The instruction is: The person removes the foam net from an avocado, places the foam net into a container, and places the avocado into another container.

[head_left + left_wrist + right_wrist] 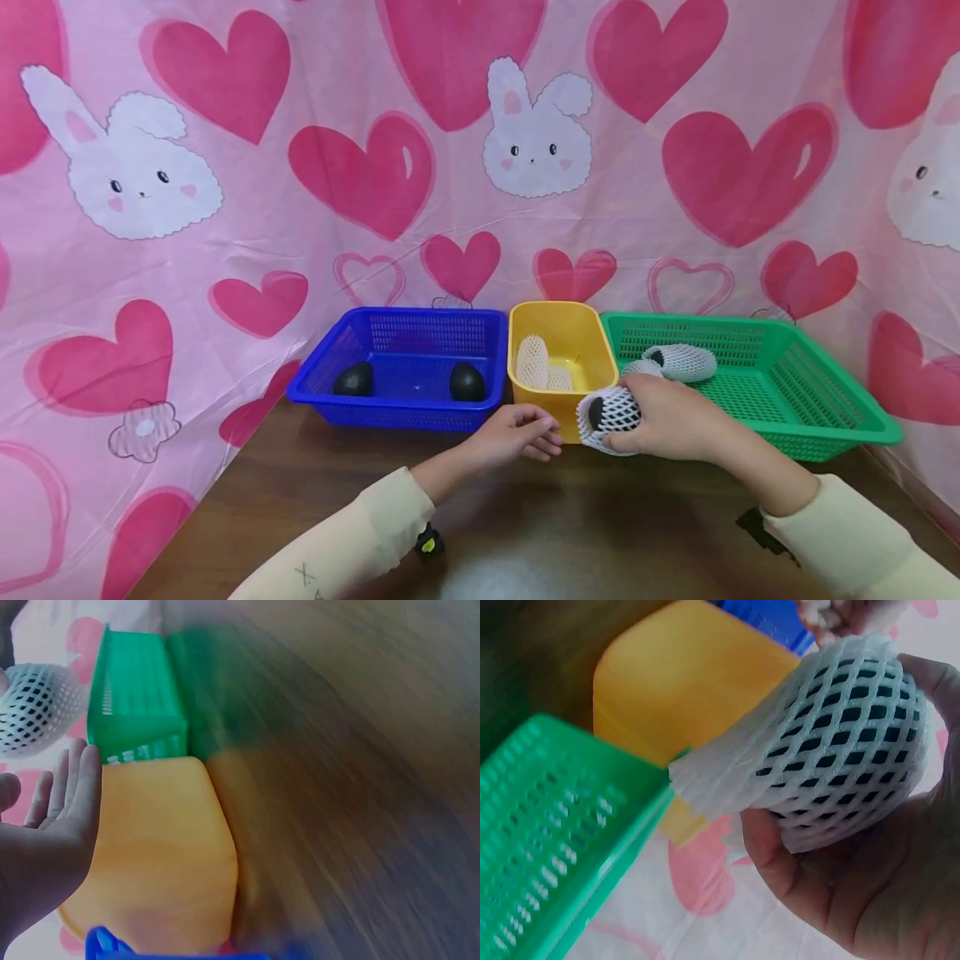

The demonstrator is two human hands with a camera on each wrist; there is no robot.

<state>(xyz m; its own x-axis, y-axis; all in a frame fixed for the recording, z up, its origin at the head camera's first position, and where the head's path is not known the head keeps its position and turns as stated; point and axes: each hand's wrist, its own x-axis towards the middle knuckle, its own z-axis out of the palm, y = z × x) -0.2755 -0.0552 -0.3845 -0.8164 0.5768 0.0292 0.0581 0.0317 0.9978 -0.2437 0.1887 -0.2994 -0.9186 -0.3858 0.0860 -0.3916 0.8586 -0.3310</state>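
Note:
In front of the yellow bin, my right hand (667,417) grips a dark avocado in a white foam net sleeve (847,742). One end of the sleeve gapes and shows the dark skin. My left hand (513,433) is just to the left, apart from the netted avocado, with its fingers extended and nothing in them. Two bare dark avocados (467,382) lie in the blue basket (416,412). Empty foam net sleeves (532,362) are in the yellow bin (564,312). The green basket (840,425) contains netted avocados (681,363), one partly hidden by my right hand.
The blue basket, yellow bin and green basket stand in a row on a brown wooden table (525,533). Behind them hangs a pink cloth (465,192) with hearts and rabbits, close to their back rims.

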